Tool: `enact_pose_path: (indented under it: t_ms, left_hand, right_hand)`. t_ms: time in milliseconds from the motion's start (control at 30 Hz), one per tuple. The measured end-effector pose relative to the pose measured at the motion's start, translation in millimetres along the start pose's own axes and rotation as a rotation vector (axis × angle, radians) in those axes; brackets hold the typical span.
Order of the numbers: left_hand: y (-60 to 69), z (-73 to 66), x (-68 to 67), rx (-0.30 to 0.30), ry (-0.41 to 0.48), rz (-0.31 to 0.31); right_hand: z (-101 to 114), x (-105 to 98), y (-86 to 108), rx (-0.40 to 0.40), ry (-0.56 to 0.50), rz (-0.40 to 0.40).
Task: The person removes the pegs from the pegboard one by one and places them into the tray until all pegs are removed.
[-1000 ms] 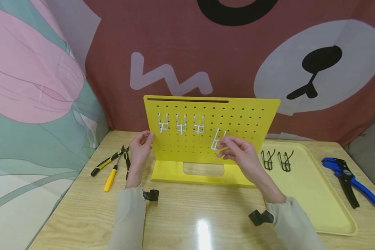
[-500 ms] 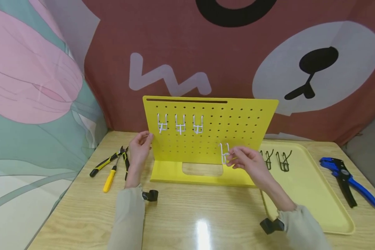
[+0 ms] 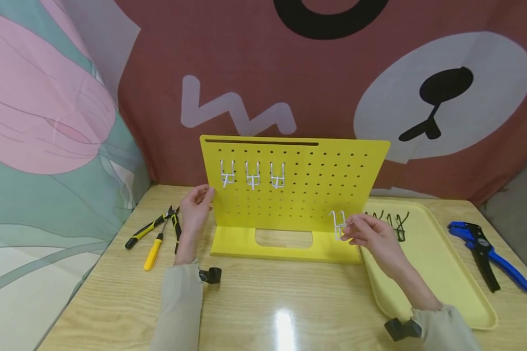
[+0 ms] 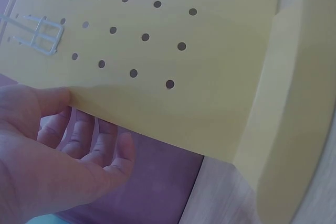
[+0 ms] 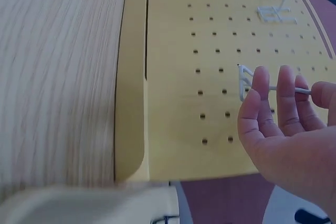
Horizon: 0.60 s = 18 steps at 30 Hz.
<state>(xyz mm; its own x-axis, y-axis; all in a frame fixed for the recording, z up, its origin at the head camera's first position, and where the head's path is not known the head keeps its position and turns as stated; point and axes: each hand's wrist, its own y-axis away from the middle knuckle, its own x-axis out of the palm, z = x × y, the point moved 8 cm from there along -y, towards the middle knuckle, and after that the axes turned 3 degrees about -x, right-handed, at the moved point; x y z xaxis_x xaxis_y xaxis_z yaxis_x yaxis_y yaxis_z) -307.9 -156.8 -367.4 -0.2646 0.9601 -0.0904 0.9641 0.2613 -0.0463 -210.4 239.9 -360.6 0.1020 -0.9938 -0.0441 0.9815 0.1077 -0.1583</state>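
A yellow pegboard point(image 3: 246, 207) stands upright on its base, with three white wire hooks point(image 3: 253, 174) hanging side by side at its upper left. My left hand point(image 3: 194, 209) pinches the board's left edge, the thumb on the front face and the fingers behind, as the left wrist view shows. Between thumb and fingertips my right hand point(image 3: 375, 239) holds another white wire hook point(image 3: 337, 225), in front of the board's lower right and apart from the hung ones. In the right wrist view this hook point(image 5: 242, 82) is partly covered by the fingers.
A pale yellow tray point(image 3: 443, 278) lies at the right, with black wire hooks point(image 3: 397, 228) partly behind my right hand. Blue-handled wire strippers point(image 3: 483, 248) are to its right. Pliers point(image 3: 151, 229) and a yellow screwdriver point(image 3: 154, 252) lie at the left.
My right hand has carried the white wire hook down and to the right, from mid-board to the board's lower right. My left hand stays at the left edge.
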Motion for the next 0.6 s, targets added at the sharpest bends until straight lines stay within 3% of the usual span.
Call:
enact_pose_path:
  t_ms: [267,600]
  left_hand:
    - [-0.5,0.0,0.1,0.007,-0.007,-0.005]
    - [0.5,-0.8,-0.4,0.010,-0.002,0.004]
  right_hand:
    - [0.1,-42.0,19.3,-0.036,-0.101,-0.058]
    - [5.1,-113.8,36.8,-0.053,-0.070,-0.103]
